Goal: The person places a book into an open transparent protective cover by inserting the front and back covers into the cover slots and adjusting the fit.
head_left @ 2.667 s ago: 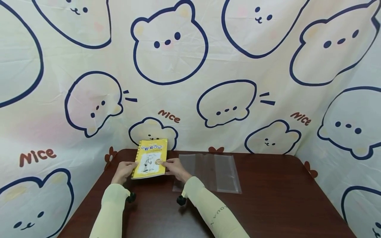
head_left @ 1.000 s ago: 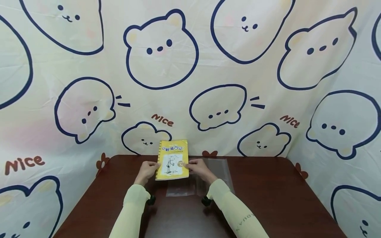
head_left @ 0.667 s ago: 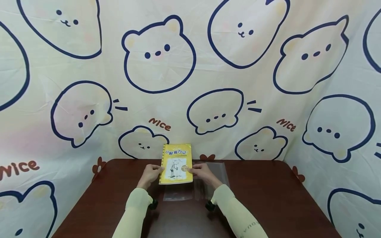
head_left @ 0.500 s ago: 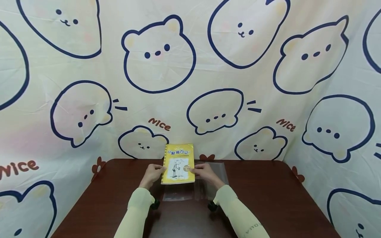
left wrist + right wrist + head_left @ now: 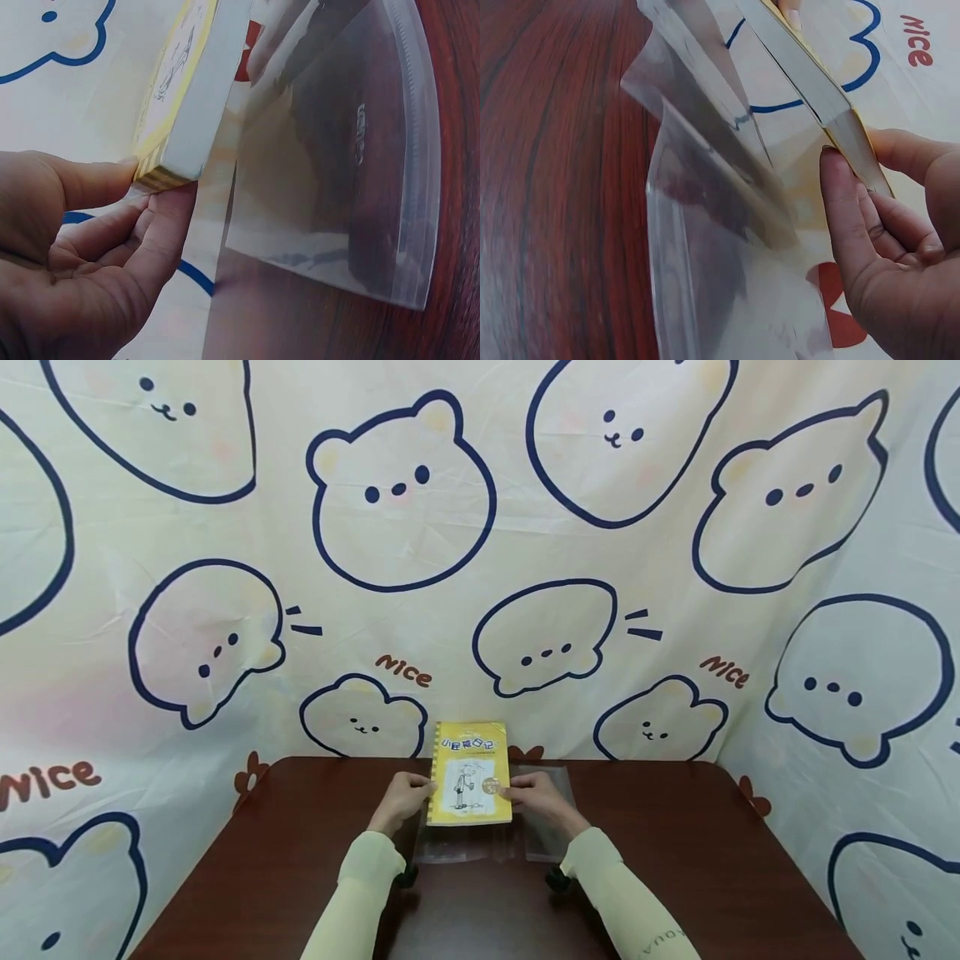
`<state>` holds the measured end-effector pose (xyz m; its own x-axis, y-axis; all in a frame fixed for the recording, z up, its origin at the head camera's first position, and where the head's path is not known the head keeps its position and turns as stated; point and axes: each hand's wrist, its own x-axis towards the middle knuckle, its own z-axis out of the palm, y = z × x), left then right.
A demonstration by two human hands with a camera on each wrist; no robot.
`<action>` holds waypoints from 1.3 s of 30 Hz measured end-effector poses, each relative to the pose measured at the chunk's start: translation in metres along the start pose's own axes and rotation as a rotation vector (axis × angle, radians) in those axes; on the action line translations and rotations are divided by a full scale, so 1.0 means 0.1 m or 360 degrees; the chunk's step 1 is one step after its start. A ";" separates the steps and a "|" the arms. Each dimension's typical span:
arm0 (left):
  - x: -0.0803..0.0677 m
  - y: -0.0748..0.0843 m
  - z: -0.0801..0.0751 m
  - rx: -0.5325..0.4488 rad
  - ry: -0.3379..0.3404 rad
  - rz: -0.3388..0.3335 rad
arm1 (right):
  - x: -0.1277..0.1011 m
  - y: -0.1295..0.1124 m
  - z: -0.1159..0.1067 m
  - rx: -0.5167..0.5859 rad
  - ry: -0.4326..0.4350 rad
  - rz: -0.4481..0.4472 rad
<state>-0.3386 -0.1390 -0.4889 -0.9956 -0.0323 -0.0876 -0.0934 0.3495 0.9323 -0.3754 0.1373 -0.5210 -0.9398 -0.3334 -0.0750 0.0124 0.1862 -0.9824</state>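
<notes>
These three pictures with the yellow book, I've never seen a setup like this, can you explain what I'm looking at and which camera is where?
No machine here: a person works with bare hands, wearing three cameras. The wide picture comes from the head, looking down at a brown table in front of a bear-print cloth. The two close pictures come from the wrists. The left hand and right hand each grip one side of a yellow book, holding it upright. A clear plastic cover lies on the table under and behind the book, partly lifted on the right hand's side.
</notes>
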 end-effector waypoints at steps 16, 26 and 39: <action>-0.02 0.05 0.22 0.0043 -0.0101 0.0075 | -0.08 0.06 -0.25 -0.0080 0.0055 0.0048; 0.00 0.14 0.35 0.0037 -0.0172 0.0078 | -0.17 0.07 -0.42 -0.0063 0.0074 0.0140; 0.00 0.16 0.51 0.0045 -0.0223 0.0098 | -0.28 0.12 -0.59 -0.0127 0.0123 0.0178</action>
<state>-0.3403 -0.0856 -0.4919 -0.9895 0.1206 -0.0803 -0.0298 0.3732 0.9273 -0.3691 0.2036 -0.5208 -0.9576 -0.2348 -0.1669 0.0943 0.2920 -0.9517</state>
